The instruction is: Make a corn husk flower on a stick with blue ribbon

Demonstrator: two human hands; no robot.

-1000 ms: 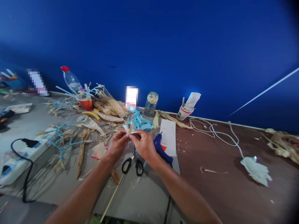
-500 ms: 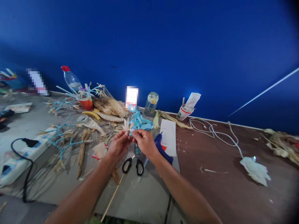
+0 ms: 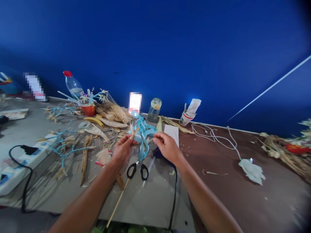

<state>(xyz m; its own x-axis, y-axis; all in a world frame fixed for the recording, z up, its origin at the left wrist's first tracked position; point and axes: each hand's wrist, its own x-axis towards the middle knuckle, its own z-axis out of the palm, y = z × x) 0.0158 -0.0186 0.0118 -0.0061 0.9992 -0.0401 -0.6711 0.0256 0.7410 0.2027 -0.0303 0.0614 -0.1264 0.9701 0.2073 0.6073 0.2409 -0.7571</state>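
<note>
My left hand (image 3: 123, 149) is closed in a pinch on a small pale husk flower (image 3: 132, 130) held above the table. My right hand (image 3: 167, 147) has drawn away to the right, its fingertips pinched together; whether they hold anything I cannot make out. Between the hands a light blue ribbon (image 3: 143, 139) loops down from a tangle behind. Black-handled scissors (image 3: 138, 169) lie just below the hands. A dark blue glue gun (image 3: 159, 153) shows partly under my right hand, its black cord (image 3: 174, 194) running to the table's front edge.
Dried husks (image 3: 114, 111), blue-wrapped twigs (image 3: 63, 147), a red cup (image 3: 88, 109), a plastic bottle (image 3: 72, 84), a glass jar (image 3: 154, 110) and a paper cup (image 3: 185, 118) crowd the back. A power strip (image 3: 17, 165) lies left. A white cable (image 3: 218, 136) crosses the brown tabletop to the right.
My right hand has let go near the flower and moved right, away from my left hand. The blue ribbon now hangs between them. The view has shifted slightly to the right.
</note>
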